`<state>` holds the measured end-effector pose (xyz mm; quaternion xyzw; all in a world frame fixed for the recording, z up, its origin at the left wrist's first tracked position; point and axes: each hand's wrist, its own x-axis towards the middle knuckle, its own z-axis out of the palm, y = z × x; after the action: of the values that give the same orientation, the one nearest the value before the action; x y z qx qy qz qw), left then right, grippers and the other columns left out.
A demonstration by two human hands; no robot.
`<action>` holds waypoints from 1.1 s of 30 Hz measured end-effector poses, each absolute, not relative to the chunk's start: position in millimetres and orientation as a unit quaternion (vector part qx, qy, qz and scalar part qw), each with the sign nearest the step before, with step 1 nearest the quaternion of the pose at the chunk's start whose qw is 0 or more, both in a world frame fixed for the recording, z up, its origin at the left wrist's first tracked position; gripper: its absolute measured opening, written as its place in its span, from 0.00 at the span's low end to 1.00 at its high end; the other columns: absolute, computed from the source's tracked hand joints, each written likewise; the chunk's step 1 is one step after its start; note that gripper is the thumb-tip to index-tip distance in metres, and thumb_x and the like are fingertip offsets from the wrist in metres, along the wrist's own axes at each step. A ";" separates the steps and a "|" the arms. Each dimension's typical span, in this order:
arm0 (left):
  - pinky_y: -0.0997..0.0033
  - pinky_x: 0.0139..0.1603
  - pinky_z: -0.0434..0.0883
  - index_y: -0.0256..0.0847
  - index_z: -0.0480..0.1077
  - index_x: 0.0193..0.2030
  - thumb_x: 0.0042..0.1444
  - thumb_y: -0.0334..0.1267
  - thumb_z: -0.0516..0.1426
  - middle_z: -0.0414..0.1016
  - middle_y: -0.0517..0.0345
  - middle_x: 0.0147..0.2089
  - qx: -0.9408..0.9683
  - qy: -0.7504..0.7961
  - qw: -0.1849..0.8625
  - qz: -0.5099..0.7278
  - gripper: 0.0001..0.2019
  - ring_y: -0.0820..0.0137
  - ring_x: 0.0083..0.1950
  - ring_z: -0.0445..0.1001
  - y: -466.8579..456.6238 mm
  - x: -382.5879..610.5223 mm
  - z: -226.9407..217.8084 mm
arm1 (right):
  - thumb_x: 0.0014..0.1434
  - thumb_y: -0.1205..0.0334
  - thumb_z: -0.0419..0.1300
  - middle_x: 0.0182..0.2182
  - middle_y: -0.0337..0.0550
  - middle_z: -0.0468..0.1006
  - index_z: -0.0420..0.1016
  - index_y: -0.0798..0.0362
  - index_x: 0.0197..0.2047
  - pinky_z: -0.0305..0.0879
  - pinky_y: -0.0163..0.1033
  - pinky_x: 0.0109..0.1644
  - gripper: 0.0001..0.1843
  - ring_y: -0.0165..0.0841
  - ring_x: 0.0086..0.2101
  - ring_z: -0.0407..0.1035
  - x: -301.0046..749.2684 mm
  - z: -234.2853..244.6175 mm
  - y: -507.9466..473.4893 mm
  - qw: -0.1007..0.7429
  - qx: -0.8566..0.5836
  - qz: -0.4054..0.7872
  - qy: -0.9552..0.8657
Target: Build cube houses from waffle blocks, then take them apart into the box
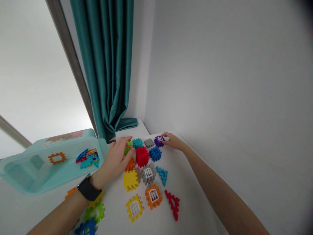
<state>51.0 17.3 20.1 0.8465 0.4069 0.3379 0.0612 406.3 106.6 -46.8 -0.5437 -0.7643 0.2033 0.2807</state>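
Note:
My right hand [171, 141] has its thumb and fingertips closed on the edge of a purple toothed building tile [159, 141] with a white window insert, at the far end of the table. My left hand [119, 152] curves its thumb and fingers around a lime-green toothed tile [127, 148], partly hidden by the fingers. Between the hands are a teal tile [137, 143], a grey tile [149, 143], a red stack [142, 156] and a blue stack [155, 153]. Closer in lie an orange tile [130, 164], a yellow stack [130, 180] and a grey window stack [148, 174].
A pale turquoise bin [56, 182] holding several loose pieces lies at the left. An orange window tile [154, 196], yellow window tile [135, 208], blue triangle [162, 175] and red triangle [173, 204] lie nearer. More tiles [94, 212] sit under my left forearm. A wall borders the right.

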 end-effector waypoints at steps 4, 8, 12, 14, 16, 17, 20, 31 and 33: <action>0.52 0.52 0.67 0.40 0.58 0.63 0.68 0.42 0.48 0.74 0.46 0.53 0.847 0.407 0.066 0.336 0.19 0.56 0.51 0.74 20.6 51.5 18.4 | 0.53 0.67 0.63 0.47 0.44 0.78 0.74 0.52 0.48 0.66 0.45 0.52 0.18 0.38 0.48 0.71 408.1 -48.9 108.2 0.273 -0.540 0.205 -0.769; 0.51 0.53 0.67 0.40 0.59 0.62 0.68 0.42 0.48 0.74 0.46 0.53 0.850 0.405 0.066 0.330 0.18 0.56 0.51 0.74 22.1 52.9 17.1 | 0.53 0.68 0.63 0.45 0.43 0.79 0.75 0.51 0.47 0.67 0.45 0.52 0.17 0.37 0.47 0.73 407.9 -51.6 109.5 0.269 -0.536 0.203 -0.774; 0.51 0.54 0.67 0.40 0.59 0.62 0.68 0.42 0.48 0.73 0.46 0.54 0.856 0.400 0.065 0.322 0.18 0.56 0.53 0.74 22.2 53.8 16.5 | 0.52 0.70 0.63 0.43 0.43 0.80 0.75 0.52 0.46 0.68 0.44 0.52 0.17 0.36 0.45 0.74 407.1 -55.7 109.8 0.269 -0.533 0.198 -0.778; 0.52 0.54 0.67 0.40 0.59 0.62 0.68 0.42 0.48 0.73 0.47 0.54 0.857 0.399 0.065 0.319 0.18 0.57 0.53 0.74 22.2 53.8 16.3 | 0.52 0.71 0.63 0.44 0.43 0.80 0.75 0.52 0.46 0.69 0.44 0.52 0.17 0.35 0.44 0.74 407.0 -57.4 109.1 0.271 -0.531 0.193 -0.779; 0.52 0.55 0.67 0.40 0.59 0.61 0.68 0.41 0.48 0.72 0.47 0.55 0.859 0.398 0.064 0.315 0.17 0.57 0.54 0.73 22.1 53.5 16.1 | 0.53 0.71 0.62 0.46 0.44 0.80 0.75 0.52 0.48 0.69 0.43 0.52 0.18 0.35 0.45 0.75 407.2 -58.0 107.4 0.275 -0.531 0.184 -0.780; 0.52 0.55 0.67 0.40 0.60 0.61 0.68 0.41 0.48 0.72 0.47 0.55 0.860 0.398 0.064 0.313 0.17 0.56 0.54 0.73 21.9 53.2 16.0 | 0.53 0.70 0.61 0.48 0.45 0.79 0.74 0.53 0.49 0.70 0.44 0.53 0.18 0.35 0.46 0.74 407.3 -57.7 106.1 0.278 -0.531 0.178 -0.780; 0.52 0.55 0.66 0.40 0.61 0.60 0.68 0.41 0.49 0.72 0.47 0.55 0.863 0.396 0.060 0.310 0.16 0.56 0.55 0.73 21.3 52.7 15.9 | 0.55 0.69 0.61 0.54 0.51 0.76 0.74 0.54 0.50 0.67 0.50 0.57 0.18 0.40 0.53 0.71 407.0 -54.6 98.4 0.289 -0.535 0.147 -0.780; 0.54 0.53 0.69 0.42 0.67 0.54 0.65 0.40 0.50 0.72 0.49 0.53 0.880 0.367 0.032 0.299 0.14 0.57 0.54 0.72 24.4 61.1 23.3 | 0.62 0.66 0.57 0.57 0.50 0.74 0.74 0.48 0.54 0.62 0.57 0.63 0.17 0.42 0.58 0.65 376.8 -32.1 19.2 0.335 -0.496 0.008 -0.801; 0.54 0.52 0.69 0.42 0.68 0.52 0.65 0.40 0.50 0.72 0.48 0.53 0.880 0.366 0.024 0.301 0.13 0.57 0.53 0.73 23.5 57.8 27.2 | 0.63 0.66 0.56 0.55 0.50 0.75 0.75 0.48 0.53 0.63 0.57 0.62 0.16 0.41 0.57 0.67 366.7 -20.7 9.3 0.344 -0.488 0.013 -0.802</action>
<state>57.8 23.5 27.2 0.8804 0.3656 0.3010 0.0241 366.7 9.3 -20.7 -0.4878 -0.8021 0.0131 0.3443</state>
